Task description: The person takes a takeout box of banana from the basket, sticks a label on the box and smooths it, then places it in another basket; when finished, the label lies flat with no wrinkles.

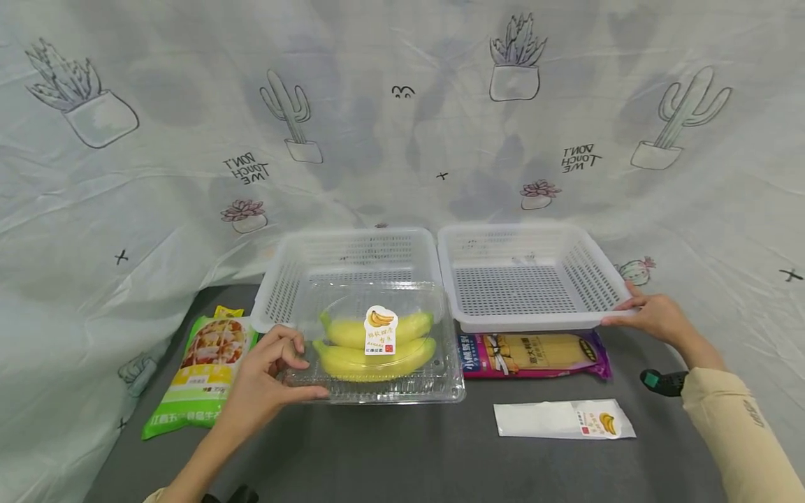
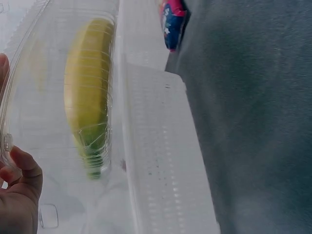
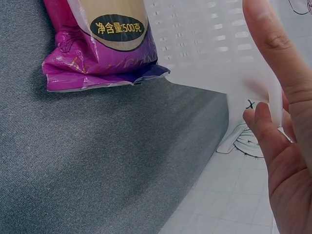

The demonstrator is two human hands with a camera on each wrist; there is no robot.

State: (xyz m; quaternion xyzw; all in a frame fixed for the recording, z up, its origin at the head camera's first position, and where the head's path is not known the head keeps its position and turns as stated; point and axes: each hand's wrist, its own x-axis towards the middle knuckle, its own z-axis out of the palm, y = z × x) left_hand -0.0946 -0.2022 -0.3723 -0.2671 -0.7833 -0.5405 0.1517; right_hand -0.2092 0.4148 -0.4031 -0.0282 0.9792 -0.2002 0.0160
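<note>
My left hand [image 1: 272,374] pinches the left edge of a clear plastic clamshell box [image 1: 448,349], which is tilted in front of the left white basket [image 1: 272,300] and over its front part. Through the lid show yellow bananas [image 1: 377,360] with green stem ends; a white banana sticker [image 1: 380,330] is on top. Close up in the left wrist view, one banana [image 2: 90,87] lies behind the clear plastic above the basket's wall. At the far right, my right hand [image 1: 657,323] grips the front right corner of the second white basket [image 1: 534,325], its thumb and fingers on either side of the rim.
A purple pasta packet [image 1: 534,354] lies in front of the right basket. Nearer is a white paper strip [image 1: 547,420] with a banana sticker. On the left rests a green and yellow food bag [image 1: 201,370]. A white patterned cloth [image 1: 402,161] hangs behind the dark table [image 1: 402,454].
</note>
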